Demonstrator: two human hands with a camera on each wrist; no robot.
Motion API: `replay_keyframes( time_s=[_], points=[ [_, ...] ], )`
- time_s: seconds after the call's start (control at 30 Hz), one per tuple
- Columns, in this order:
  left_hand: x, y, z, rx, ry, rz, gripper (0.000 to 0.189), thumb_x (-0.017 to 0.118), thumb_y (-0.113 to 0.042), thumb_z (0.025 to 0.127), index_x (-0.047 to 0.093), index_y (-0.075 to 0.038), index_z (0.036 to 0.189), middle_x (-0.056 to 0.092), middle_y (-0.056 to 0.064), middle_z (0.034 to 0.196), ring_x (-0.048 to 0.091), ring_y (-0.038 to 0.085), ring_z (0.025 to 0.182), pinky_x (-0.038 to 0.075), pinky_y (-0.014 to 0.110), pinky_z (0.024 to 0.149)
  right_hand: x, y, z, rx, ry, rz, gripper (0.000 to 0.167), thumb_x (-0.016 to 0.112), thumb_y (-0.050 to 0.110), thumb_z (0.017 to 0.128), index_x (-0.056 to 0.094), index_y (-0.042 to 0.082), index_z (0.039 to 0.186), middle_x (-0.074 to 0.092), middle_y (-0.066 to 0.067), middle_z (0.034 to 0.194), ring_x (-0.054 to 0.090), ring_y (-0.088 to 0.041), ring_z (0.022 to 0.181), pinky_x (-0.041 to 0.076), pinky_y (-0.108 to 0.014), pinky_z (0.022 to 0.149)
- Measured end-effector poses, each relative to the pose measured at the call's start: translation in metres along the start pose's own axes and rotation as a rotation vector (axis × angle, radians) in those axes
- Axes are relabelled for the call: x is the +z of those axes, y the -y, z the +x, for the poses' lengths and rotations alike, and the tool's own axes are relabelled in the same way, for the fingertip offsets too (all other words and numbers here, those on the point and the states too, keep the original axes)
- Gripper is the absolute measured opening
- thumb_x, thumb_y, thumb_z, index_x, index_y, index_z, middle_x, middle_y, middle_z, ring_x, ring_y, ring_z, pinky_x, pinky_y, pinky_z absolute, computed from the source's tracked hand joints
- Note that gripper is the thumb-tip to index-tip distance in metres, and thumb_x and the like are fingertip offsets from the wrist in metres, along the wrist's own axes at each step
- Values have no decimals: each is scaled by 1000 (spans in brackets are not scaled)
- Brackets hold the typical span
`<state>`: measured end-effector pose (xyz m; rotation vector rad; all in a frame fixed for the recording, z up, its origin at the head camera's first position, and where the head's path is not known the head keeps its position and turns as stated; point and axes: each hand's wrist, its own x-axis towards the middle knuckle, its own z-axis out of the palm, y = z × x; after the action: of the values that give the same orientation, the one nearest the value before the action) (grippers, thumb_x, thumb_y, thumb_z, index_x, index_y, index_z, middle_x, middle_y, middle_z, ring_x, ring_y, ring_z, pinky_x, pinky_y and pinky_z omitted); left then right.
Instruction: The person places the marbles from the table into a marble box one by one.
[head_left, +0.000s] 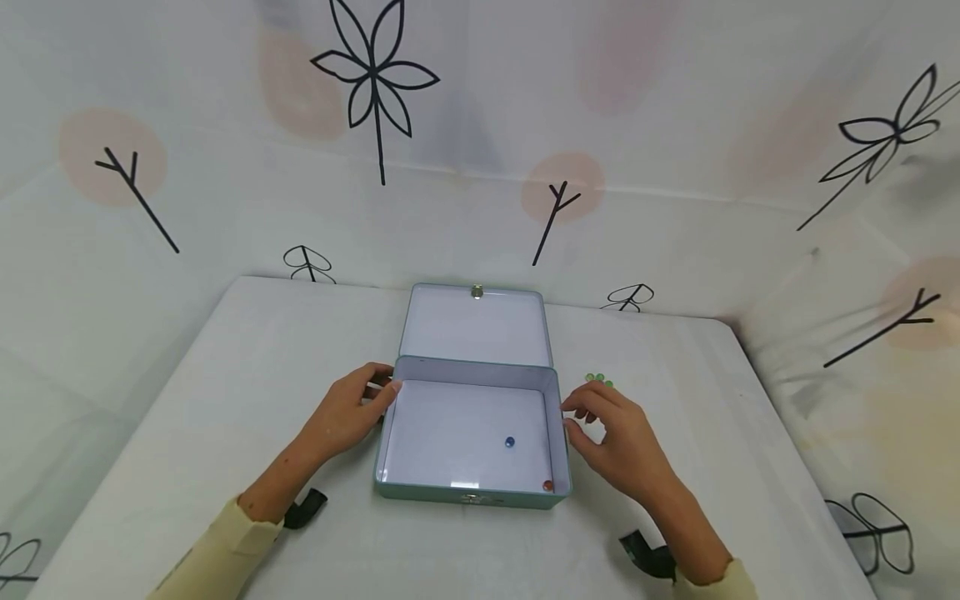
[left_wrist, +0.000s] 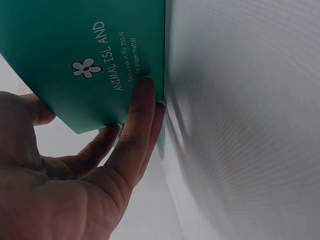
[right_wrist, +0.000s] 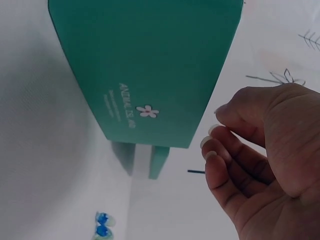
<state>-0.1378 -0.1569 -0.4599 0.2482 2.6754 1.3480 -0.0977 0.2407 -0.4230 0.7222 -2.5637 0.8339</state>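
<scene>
An open green tin box sits on the white table, its lid tipped back at the far side. Inside lie a small blue marble and a red-orange one at the near right corner. My left hand holds the box's left side, thumb at the rim and fingers against the printed outer wall. Beside the right wall, my right hand hovers with loosely bent fingers; the right wrist view shows nothing between the fingertips.
Several small green marbles lie on the table past my right hand; the right wrist view shows blue and clear marbles. A patterned cloth hangs behind the table. Dark bands sit at both wrists.
</scene>
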Motion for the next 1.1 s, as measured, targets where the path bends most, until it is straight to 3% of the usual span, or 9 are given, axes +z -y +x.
replay_keyframes(
  time_s=[0.17, 0.63, 1.1],
  points=[
    [0, 0, 0, 2, 0, -2, 54, 57, -46, 110, 56, -7, 147, 65, 12, 136, 67, 29, 121, 61, 42, 94, -2, -9, 1, -17, -35, 8, 34, 82, -12, 80, 73, 12, 102, 68, 3, 101, 63, -17, 82, 51, -16, 71],
    [0, -1, 0, -1, -3, 4, 55, 57, -46, 109, 56, -7, 148, 65, 12, 137, 67, 29, 121, 62, 42, 94, -1, -35, 1, 35, -58, -39, 34, 82, -16, 78, 73, 8, 100, 70, -2, 100, 66, -17, 84, 59, -34, 67],
    [0, 0, 0, 2, 0, -3, 55, 57, -46, 109, 55, -7, 148, 65, 11, 136, 67, 29, 121, 62, 42, 94, 1, -57, -2, 135, -55, -81, 29, 81, -13, 82, 73, 2, 105, 69, -8, 102, 66, -23, 86, 59, -36, 69]
  ],
)
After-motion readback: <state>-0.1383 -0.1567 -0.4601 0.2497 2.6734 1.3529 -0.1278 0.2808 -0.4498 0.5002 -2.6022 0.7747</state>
